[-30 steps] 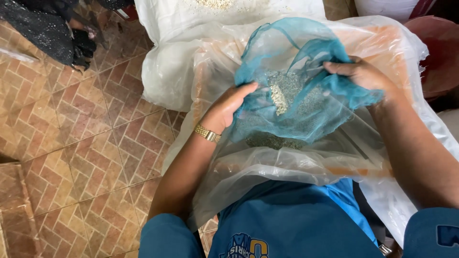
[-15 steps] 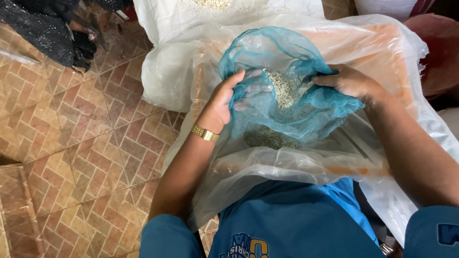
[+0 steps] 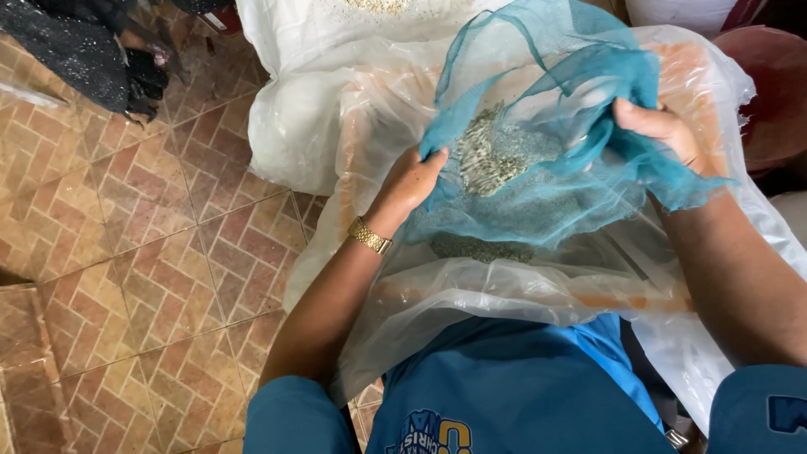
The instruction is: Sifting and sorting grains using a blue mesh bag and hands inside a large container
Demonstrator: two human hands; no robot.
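A teal mesh net [image 3: 580, 101] is stretched between both hands above an open clear plastic bag [image 3: 471, 294]. My left hand [image 3: 409, 181], with a gold watch at the wrist, grips the net's left edge. My right hand [image 3: 660, 130] pinches its right edge. A small heap of pale grains [image 3: 487, 155] rests in the sagging middle of the net. More grains [image 3: 479, 248] lie below it inside the bag.
A white sack [image 3: 311, 84] holding pale grain stands beyond the bag. Brick-patterned floor tiles [image 3: 126, 252] spread to the left. Dark fabric [image 3: 92, 50] lies at the top left and a dark red round object [image 3: 769, 92] at the right.
Both hands have pulled apart and lifted the net, spreading it wider. The grain heap has shifted toward the net's centre and the net's top edge has billowed upward.
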